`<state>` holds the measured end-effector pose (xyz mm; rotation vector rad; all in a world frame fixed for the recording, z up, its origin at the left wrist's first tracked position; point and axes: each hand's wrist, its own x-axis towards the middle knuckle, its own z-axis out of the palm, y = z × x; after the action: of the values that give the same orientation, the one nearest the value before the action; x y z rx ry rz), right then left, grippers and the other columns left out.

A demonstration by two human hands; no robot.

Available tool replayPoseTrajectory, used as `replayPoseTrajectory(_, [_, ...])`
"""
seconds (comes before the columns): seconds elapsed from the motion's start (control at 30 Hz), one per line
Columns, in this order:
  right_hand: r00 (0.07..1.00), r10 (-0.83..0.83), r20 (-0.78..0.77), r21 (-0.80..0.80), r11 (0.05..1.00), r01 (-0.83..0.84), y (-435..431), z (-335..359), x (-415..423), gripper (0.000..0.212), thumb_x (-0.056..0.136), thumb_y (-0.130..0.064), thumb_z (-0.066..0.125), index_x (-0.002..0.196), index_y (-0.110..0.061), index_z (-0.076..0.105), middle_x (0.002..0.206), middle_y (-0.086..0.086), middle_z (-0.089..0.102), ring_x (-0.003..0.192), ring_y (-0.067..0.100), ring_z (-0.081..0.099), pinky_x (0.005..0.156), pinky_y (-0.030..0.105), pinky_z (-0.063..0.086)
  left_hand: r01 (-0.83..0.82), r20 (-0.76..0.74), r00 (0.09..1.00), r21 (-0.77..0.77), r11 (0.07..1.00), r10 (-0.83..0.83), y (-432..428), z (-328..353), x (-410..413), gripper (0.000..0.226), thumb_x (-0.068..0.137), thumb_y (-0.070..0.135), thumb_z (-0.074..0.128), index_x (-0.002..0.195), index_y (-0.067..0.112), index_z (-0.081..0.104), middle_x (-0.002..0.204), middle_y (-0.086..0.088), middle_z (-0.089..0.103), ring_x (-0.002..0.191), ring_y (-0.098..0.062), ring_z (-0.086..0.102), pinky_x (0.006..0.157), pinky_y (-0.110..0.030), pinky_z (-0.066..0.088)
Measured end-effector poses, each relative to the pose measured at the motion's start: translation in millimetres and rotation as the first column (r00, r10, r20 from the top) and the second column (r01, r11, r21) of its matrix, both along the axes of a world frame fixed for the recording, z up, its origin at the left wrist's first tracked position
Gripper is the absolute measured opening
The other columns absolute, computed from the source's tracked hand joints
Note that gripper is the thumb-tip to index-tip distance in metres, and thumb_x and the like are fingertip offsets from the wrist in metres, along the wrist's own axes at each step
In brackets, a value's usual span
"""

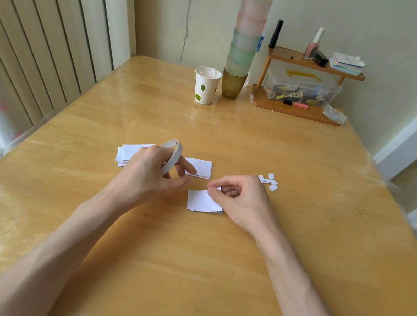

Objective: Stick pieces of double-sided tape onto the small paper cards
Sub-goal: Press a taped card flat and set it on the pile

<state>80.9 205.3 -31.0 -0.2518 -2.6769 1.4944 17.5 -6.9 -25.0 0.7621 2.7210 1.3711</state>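
White paper card (201, 201) lies flat on the table (208, 282), just in front of the person. The right hand (243, 201) has its fingers curled, with thumb and forefinger pinching the card's far right corner; whether a bit of tape sits between them I cannot tell. The left hand (149, 173) hovers just beside it and grips the tape roll (173, 157), the ring standing on edge between thumb and fingers and hiding part of what lies behind. Back there sit two low piles of cards, the left pile (131, 151) partly covered by the hand and the right pile (200, 167) poking out past the forefinger. A few small white scraps (269, 182) lie near the right hand's knuckles. Farther off, by the cracked wall (170, 13), stand a paper cup (205, 85), a leaning tower of pastel cups (247, 34) in an amber glass (233, 84), and a wooden shelf (314, 65) over a clear plastic box (299, 87). The tabletop is glossy pale wood; vertical blinds (43, 33) hang on the left.
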Motion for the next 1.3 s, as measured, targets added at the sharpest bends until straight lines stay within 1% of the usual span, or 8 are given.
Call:
replayPoseTrajectory(0.13, [1.000, -0.008, -0.009, 0.022, 1.000, 0.008, -1, -1, -1, 0.010, 0.090, -0.020, 0.076, 0.086, -0.027, 0.082, 0.058, -0.016, 0.054, 0.053, 0.002, 0.046, 0.055, 0.016, 0.043, 0.056, -0.006, 0.998, -0.060, 0.997, -0.057, 1, -3, 1, 0.006, 0.085, 0.028, 0.085, 0.086, 0.031, 0.079, 0.078, 0.020, 0.070, 0.054, -0.008, 0.058, 0.055, -0.016, 0.043])
replayPoseTrajectory(0.3, [1.000, -0.008, -0.019, 0.048, 0.999, 0.009, -1, -4, -2, 0.010, 0.090, -0.020, 0.076, 0.086, -0.027, 0.082, 0.056, -0.017, 0.051, 0.052, 0.002, 0.044, 0.054, 0.016, 0.041, 0.114, 0.005, 0.993, -0.110, 0.987, -0.114, 3, -5, 3, 0.013, 0.085, 0.029, 0.084, 0.082, 0.037, 0.075, 0.080, 0.014, 0.075, 0.060, -0.011, 0.065, 0.061, -0.026, 0.053])
replayPoseTrajectory(0.4, [1.000, -0.008, -0.030, 0.060, 0.998, 0.010, -1, -5, -3, 0.010, 0.089, -0.020, 0.076, 0.085, -0.028, 0.082, 0.053, -0.019, 0.051, 0.051, 0.002, 0.045, 0.054, 0.015, 0.040, 0.117, 0.011, 0.993, -0.111, 0.987, -0.116, 5, -6, 5, 0.012, 0.085, 0.029, 0.084, 0.080, 0.035, 0.075, 0.070, 0.022, 0.070, 0.057, -0.007, 0.061, 0.054, -0.015, 0.043])
replayPoseTrajectory(0.53, [0.999, -0.006, -0.037, 0.085, 0.996, 0.009, -1, -5, -3, 0.011, 0.089, -0.021, 0.076, 0.084, -0.029, 0.081, 0.052, -0.019, 0.050, 0.052, 0.002, 0.046, 0.055, 0.017, 0.041, 0.131, 0.026, 0.991, -0.111, 0.985, -0.129, 8, -5, 8, 0.007, 0.084, 0.030, 0.085, 0.081, 0.030, 0.079, 0.061, 0.024, 0.065, 0.052, -0.004, 0.053, 0.051, -0.014, 0.037])
replayPoseTrajectory(0.77, [0.998, 0.000, -0.056, 0.115, 0.993, 0.006, -1, -6, -1, 0.007, 0.088, -0.023, 0.078, 0.087, -0.029, 0.081, 0.051, -0.015, 0.045, 0.050, 0.006, 0.042, 0.054, 0.019, 0.036, 0.106, 0.059, 0.993, -0.145, 0.984, -0.098, 11, -8, 8, 0.009, 0.082, 0.036, 0.086, 0.079, 0.034, 0.078, 0.069, 0.019, 0.071, 0.067, -0.003, 0.066, 0.061, -0.016, 0.047])
replayPoseTrajectory(0.97, [0.986, 0.095, -0.138, 0.380, 0.924, -0.036, 0, -3, 1, 0.027, 0.083, -0.045, 0.084, 0.107, -0.035, 0.077, 0.094, -0.009, 0.055, 0.077, -0.001, 0.048, 0.066, 0.013, 0.035, 0.110, 0.068, 0.992, -0.135, 0.985, -0.102, 11, -9, 7, 0.009, 0.082, 0.035, 0.087, 0.081, 0.032, 0.078, 0.067, 0.020, 0.069, 0.063, -0.002, 0.063, 0.058, -0.015, 0.044])
replayPoseTrajectory(1.17, [0.990, 0.137, -0.016, 0.286, 0.950, -0.127, 10, 3, 3, 0.034, 0.081, -0.051, 0.084, 0.111, -0.037, 0.077, 0.108, -0.017, 0.058, 0.093, -0.002, 0.053, 0.073, 0.010, 0.038, 0.084, 0.042, 0.996, -0.140, 0.987, -0.079, 10, -8, 8, 0.016, 0.080, 0.038, 0.087, 0.086, 0.032, 0.074, 0.070, 0.017, 0.068, 0.067, 0.000, 0.063, 0.062, -0.017, 0.046])
replayPoseTrajectory(1.3, [0.979, 0.203, 0.027, 0.338, 0.920, -0.200, 17, 5, 7, 0.032, 0.078, -0.045, 0.089, 0.107, -0.036, 0.077, 0.114, -0.023, 0.058, 0.101, -0.007, 0.055, 0.080, 0.013, 0.037, 0.069, 0.014, 0.998, -0.151, 0.986, -0.067, 10, -7, 10, 0.020, 0.081, 0.038, 0.086, 0.088, 0.031, 0.069, 0.074, 0.012, 0.067, 0.066, -0.002, 0.060, 0.064, -0.024, 0.048])
